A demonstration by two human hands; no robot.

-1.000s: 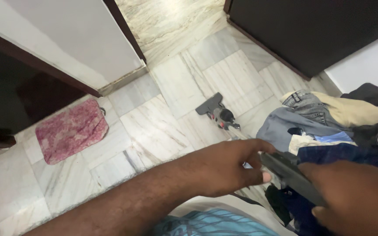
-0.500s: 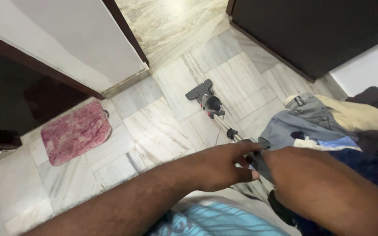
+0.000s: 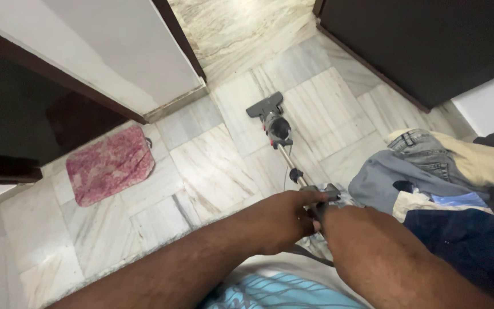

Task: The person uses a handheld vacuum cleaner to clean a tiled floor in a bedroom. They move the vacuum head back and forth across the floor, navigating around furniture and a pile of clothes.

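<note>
Both hands meet at the lower middle of the frame on the handle end of a stick vacuum cleaner [image 3: 277,127]. The left hand [image 3: 278,220] has its grip closed around the handle, fingers curled over the top. The right hand [image 3: 330,213] is mostly hidden behind its own forearm, so I cannot tell how its grip stands, only that it is at the same handle. The vacuum's thin metal tube runs from the hands up toward the centre of the frame, past the dark motor body, to the flat grey floor head [image 3: 265,105], which rests on the marble floor [image 3: 212,171] in the upper middle, near the doorway threshold. Judging from this, the cleaning is under way with the head far out along a stroke. The tiles all look alike, so no cleaned and uncleaned parts can be told apart. The tiles at the lower left and those around the pink mat [image 3: 110,165], which lies at the left by a dark doorway, are well apart from the head. A pile of clothes [image 3: 430,171], jeans among them, lies at the right edge, beside the hands.
</note>
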